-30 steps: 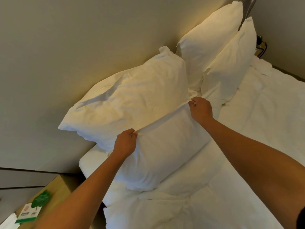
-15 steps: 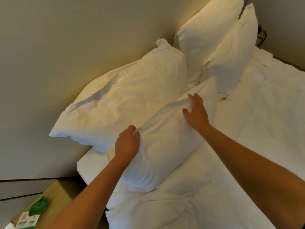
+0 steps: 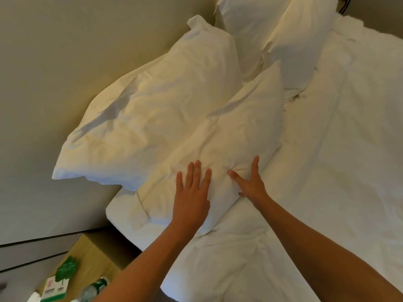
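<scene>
Nearest, below and left of the front pillow (image 3: 229, 136), a wooden tabletop (image 3: 96, 256) carries a green card (image 3: 65, 269) and a bottle (image 3: 93, 288) whose contents I cannot make out. The left grip (image 3: 192, 192) and right grip (image 3: 250, 184) lie spread, fingers straight, pressing the pillow's near end, which rests on the bed (image 3: 340, 171) near its corner edge, with open rumpled duvet to the pillow's right. Behind it a larger pillow (image 3: 152, 114) leans on the wall (image 3: 65, 62), and two more pillows (image 3: 246, 29) stand beyond.
</scene>
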`<state>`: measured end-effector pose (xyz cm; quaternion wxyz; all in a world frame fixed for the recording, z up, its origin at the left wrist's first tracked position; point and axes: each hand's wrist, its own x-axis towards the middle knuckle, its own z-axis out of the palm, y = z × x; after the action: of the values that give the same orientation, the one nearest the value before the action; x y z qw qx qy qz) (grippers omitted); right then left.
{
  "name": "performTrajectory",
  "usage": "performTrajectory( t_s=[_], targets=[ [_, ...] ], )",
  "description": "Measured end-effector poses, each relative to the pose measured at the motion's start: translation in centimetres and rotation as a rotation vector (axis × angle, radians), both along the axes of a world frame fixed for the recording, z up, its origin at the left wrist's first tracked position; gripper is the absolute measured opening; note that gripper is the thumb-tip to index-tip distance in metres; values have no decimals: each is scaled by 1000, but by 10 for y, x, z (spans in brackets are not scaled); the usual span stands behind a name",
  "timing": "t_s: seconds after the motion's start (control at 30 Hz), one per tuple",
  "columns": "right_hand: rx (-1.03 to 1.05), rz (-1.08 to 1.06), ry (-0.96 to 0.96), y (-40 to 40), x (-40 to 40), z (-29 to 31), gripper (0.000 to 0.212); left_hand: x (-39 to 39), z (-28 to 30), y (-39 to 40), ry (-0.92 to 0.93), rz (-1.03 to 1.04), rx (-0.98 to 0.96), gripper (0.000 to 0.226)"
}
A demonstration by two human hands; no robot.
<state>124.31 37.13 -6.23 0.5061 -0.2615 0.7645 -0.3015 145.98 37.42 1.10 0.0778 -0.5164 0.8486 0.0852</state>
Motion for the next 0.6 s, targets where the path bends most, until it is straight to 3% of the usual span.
performTrajectory(
  t_s=[0.27,0.5,0.6],
  targets=[
    [-110,-25,-55,-60,30,-15,140,28,-15,-47,43,18,-103,94],
    [-171,29,54,-139,61,-4,133,47,-7,-109,45,62,-201,90],
    [-106,40,72,-146,59,-7,135,47,-9,-117,20,56,-159,90]
  ],
)
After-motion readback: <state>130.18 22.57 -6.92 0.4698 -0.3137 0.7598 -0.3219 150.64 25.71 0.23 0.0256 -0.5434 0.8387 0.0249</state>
